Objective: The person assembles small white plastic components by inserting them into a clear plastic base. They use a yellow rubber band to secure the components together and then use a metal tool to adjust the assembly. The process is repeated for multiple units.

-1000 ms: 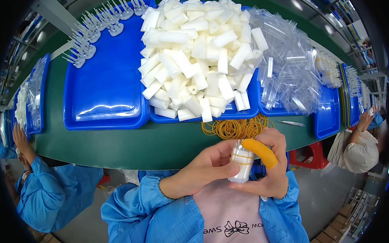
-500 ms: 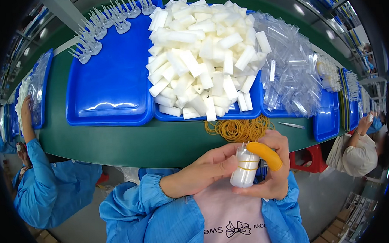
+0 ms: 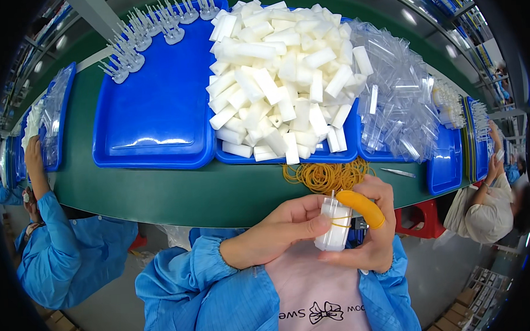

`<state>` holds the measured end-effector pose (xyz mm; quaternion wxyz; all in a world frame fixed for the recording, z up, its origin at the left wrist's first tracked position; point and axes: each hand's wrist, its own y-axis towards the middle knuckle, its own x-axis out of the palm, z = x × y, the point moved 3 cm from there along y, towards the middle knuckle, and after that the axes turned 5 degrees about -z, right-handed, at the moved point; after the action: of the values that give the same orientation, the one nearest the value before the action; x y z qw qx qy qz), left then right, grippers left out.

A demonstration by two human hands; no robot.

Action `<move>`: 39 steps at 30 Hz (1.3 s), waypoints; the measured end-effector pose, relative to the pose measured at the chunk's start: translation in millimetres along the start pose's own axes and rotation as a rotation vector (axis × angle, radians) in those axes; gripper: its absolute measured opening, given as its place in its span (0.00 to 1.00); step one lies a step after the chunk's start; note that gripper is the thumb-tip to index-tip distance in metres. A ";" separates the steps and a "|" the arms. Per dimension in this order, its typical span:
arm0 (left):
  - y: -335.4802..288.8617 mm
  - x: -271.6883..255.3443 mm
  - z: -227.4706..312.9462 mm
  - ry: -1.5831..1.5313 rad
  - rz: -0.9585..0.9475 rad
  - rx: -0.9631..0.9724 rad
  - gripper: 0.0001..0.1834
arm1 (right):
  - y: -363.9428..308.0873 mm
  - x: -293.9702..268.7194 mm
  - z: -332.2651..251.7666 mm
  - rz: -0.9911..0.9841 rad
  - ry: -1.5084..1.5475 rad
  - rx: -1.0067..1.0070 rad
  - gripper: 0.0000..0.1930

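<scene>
We see the left hand [image 3: 279, 232] and right hand [image 3: 378, 240] both grasping a foam-and-clear-plastic bundle [image 3: 334, 239] between them, seemingly circled by a yellow rubber band [image 3: 341, 223], nearer us than the rubber-band heap [image 3: 326, 176]; a finger cot [image 3: 364, 208] sheathes our right index finger.

Bright light glares off a blue tray [image 3: 155, 105]; fisheye edges curve into black.

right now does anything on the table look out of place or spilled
One white rectangular foam-like block juts over the front rim of its blue plastic tray, and yellow rubber bands lie loose on the green tabletop, outside any tray.
</scene>
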<state>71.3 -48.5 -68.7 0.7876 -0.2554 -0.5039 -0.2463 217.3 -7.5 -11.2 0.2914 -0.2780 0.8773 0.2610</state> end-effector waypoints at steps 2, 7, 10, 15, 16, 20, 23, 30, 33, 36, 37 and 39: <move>-0.1 -2.6 0.0 0.068 0.005 0.032 0.23 | 2.0 0.0 0.5 -0.014 -0.019 0.010 0.37; 1.6 -10.2 -7.7 0.203 0.045 0.068 0.25 | 1.1 4.5 -1.2 -0.042 -0.111 0.040 0.37; 1.3 -7.7 -11.7 -0.081 0.018 0.000 0.31 | -0.9 2.4 0.1 -0.034 -0.044 0.016 0.37; 1.1 -4.2 -3.8 0.077 -0.115 -0.027 0.31 | -2.2 1.4 3.2 0.006 0.052 0.001 0.37; 1.0 -5.1 -4.3 0.078 -0.128 -0.028 0.31 | -2.7 2.6 4.4 0.016 0.070 0.001 0.37; 2.4 -7.1 -7.3 0.034 -0.087 0.011 0.31 | -7.6 6.9 11.5 0.043 0.140 0.014 0.39; 4.7 -9.5 -5.9 0.019 -0.017 0.032 0.31 | -10.6 7.4 21.9 -0.049 0.162 0.088 0.42; 8.5 -11.4 -7.4 0.171 0.070 0.041 0.28 | -9.7 4.1 8.5 -0.051 -0.044 0.155 0.41; 8.0 -6.4 -8.4 0.122 0.054 0.043 0.30 | -9.8 4.8 8.0 -0.021 -0.045 0.121 0.40; 6.9 -3.5 -5.5 0.037 0.010 -0.033 0.35 | -11.7 4.9 9.0 0.013 0.037 0.098 0.39; 6.2 -3.4 -4.9 0.018 -0.008 -0.073 0.36 | -11.8 5.6 10.1 0.017 0.042 0.089 0.39; 6.7 -7.1 -4.9 0.049 -0.005 -0.078 0.37 | -11.6 5.2 13.6 -0.019 0.080 0.064 0.41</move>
<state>76.3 -45.7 -78.0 0.7887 -0.2784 -0.4750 -0.2737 226.1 -9.0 -27.5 0.2674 -0.2870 0.8935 0.2186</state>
